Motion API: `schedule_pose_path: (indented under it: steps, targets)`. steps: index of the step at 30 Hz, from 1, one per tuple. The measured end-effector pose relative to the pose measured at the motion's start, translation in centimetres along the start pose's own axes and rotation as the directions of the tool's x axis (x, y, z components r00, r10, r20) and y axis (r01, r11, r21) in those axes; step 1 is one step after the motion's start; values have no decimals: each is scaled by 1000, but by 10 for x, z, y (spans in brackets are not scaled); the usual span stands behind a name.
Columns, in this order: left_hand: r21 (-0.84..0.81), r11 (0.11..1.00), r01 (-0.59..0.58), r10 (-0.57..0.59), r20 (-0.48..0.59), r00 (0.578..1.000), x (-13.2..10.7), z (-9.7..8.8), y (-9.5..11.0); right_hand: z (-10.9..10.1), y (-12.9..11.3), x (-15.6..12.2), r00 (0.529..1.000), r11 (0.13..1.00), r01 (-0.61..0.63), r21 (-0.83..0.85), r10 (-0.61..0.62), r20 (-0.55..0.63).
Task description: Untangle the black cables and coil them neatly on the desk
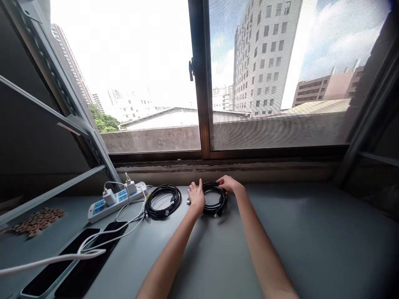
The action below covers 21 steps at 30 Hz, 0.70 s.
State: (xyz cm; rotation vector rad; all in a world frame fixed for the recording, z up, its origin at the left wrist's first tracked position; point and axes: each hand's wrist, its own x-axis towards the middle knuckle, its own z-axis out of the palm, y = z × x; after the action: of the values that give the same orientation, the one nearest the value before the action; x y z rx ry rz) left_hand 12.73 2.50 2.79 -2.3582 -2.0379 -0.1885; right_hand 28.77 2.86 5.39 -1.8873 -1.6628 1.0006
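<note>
A coiled black cable (215, 206) lies on the grey table between my two hands, with metal-tipped plugs showing at its near and left sides. My left hand (196, 197) is at the coil's left edge, its fingers spread and pointing toward the window. At the upper right of the same coil is my right hand (230, 184), fingers bent and somewhat apart, touching or just over the cable. A second coiled black cable (178, 200) rests to the left, apart from my hands, its plugs lying in and along the ring.
A white power strip (143, 187) with white chargers stands at left. White cords (132, 224) run from it over two dark phones (106, 241) in the near left. Small brown pieces (39, 221) lie farther left. Metal shelf posts (102, 155) and a window (204, 104) bound the table.
</note>
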Motion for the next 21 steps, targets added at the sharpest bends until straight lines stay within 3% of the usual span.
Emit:
schedule_pose_path:
  steps: [10,16,19,21]
  targets:
    - [-84,989,-125,132,83,988,8,21,-2,2,0,-3,977,980,-185,-75,175,-125]
    - [-189,975,-121,135,68,988,9,18,-8,-7,-18,-17,956,980,-170,-99,139,-257]
    - [-264,958,-110,132,65,989,11,5,-11,-23,-32,-39,914,994,-78,-76,41,-405]
    - [-323,941,-103,128,56,990,15,-9,-17,-36,-42,-59,830,998,25,-65,-57,-555]
